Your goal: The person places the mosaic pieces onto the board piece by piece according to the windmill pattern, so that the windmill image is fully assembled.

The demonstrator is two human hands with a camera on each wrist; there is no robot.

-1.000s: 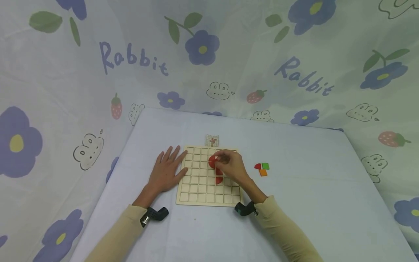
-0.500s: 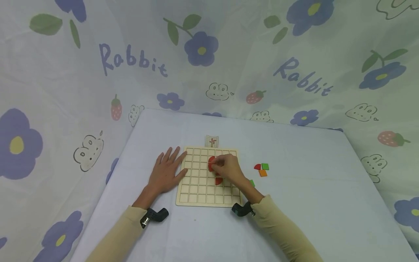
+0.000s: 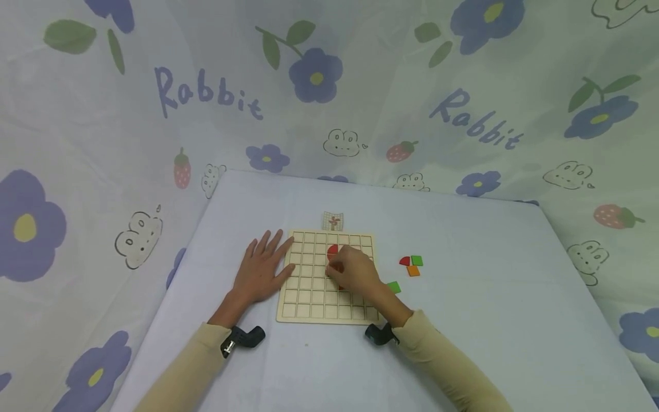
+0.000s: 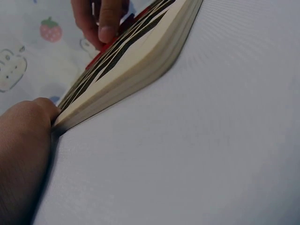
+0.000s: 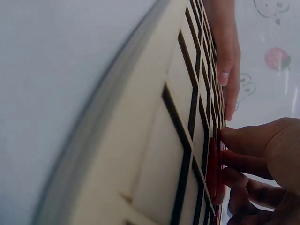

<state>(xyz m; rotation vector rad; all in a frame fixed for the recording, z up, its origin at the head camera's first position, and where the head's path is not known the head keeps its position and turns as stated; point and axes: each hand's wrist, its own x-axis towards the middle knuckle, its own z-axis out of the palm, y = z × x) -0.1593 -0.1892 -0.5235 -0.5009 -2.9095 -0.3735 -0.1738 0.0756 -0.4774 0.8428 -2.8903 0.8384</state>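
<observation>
A pale wooden grid board (image 3: 305,296) lies on the white table. My left hand (image 3: 259,272) lies spread at its left edge, with thumb and fingertips touching the rim. Over the board's middle, my right hand (image 3: 355,270) has curled fingers and pinches a small red piece (image 5: 213,166) down at the cells; the hand hides most of that piece from the head view. A red rounded piece (image 3: 332,249) shows in the grid just beyond my fingertips. In the left wrist view, the right fingertips (image 4: 108,33) touch the red pieces on the board.
To the right lie a loose red quarter-round piece (image 3: 405,261), a green square (image 3: 416,261) and an orange square (image 3: 413,271). Another green square (image 3: 393,287) lies by my right wrist. A small pinwheel picture card (image 3: 333,221) stands behind the board.
My right hand has moved a little nearer to me over the board, its fingertips now lower on the grid. The green square by my right wrist has come into view. My left hand stays put.
</observation>
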